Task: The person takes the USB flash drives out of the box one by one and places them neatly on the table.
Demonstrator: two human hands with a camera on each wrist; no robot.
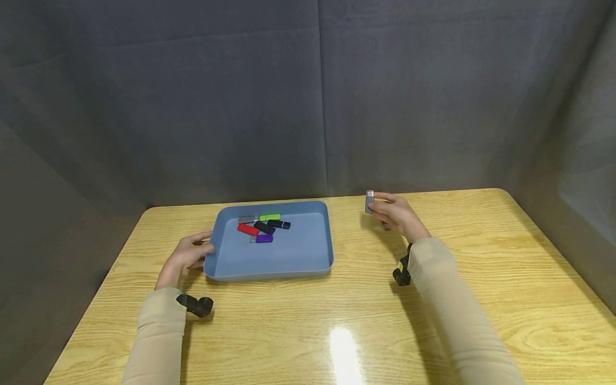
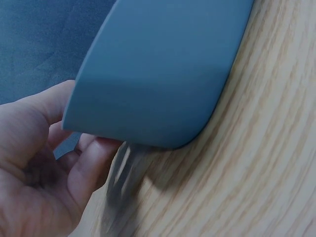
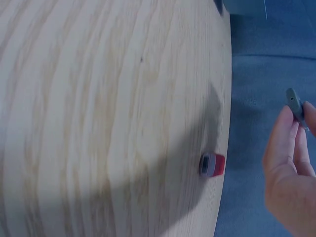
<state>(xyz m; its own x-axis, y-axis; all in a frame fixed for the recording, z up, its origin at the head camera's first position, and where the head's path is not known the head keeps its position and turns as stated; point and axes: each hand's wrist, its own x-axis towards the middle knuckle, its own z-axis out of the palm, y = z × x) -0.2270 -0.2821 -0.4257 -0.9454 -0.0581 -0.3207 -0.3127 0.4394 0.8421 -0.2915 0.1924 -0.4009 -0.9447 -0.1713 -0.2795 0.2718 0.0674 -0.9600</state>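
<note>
My right hand (image 1: 395,213) pinches a grey USB flash drive (image 1: 369,202) between thumb and fingertips, held up off the table near its back edge. In the right wrist view the drive (image 3: 295,104) sticks out past the fingertips. On the left, my left hand (image 1: 186,255) grips the side wall of a shallow blue tray (image 1: 274,272). Its fingers lie at the rim in the left wrist view. Inside the tray rest several flash drives: a red one (image 1: 248,229), a purple one (image 1: 264,238), a green one (image 1: 270,217), a grey one (image 1: 247,220) and black ones (image 1: 279,224).
A small red and grey object (image 3: 212,164) lies on the wooden table (image 1: 269,331) under the right hand, mostly covered by it in the head view. Dark cloth (image 1: 240,107) hangs behind the table and at both sides. Each wrist wears a black camera (image 1: 194,305).
</note>
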